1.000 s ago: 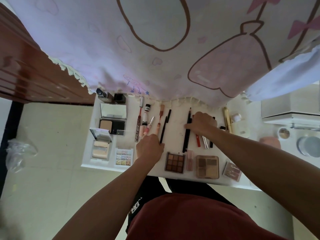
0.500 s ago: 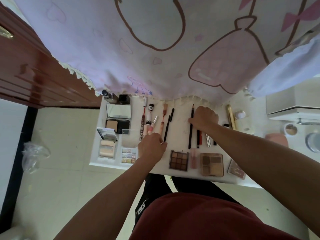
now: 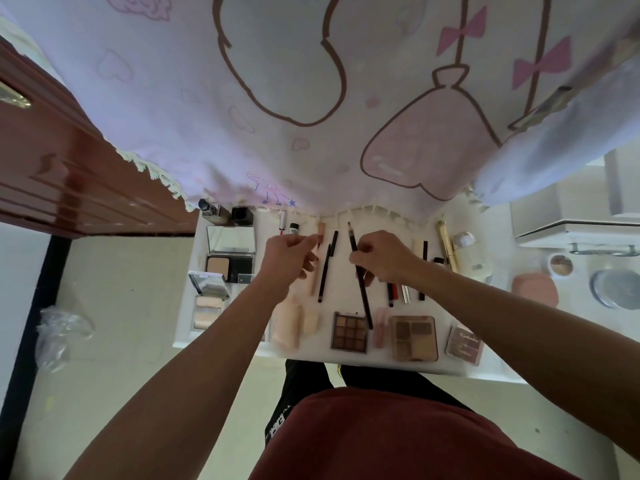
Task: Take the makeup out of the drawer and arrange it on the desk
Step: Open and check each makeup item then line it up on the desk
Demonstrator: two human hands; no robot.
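Eyeshadow palette (image 3: 349, 331), open compact (image 3: 228, 263), pink cloth (image 3: 277, 98) near pencil (image 3: 366, 308).

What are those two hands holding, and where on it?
The right hand pinches a dark pencil near its middle. Whether the left hand holds anything cannot be told.

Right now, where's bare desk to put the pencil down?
Bare strip between the black liner pens and the pencil in the right hand; another beyond the brown palette, right of the thin sticks. Front palette row and left compacts are crowded.
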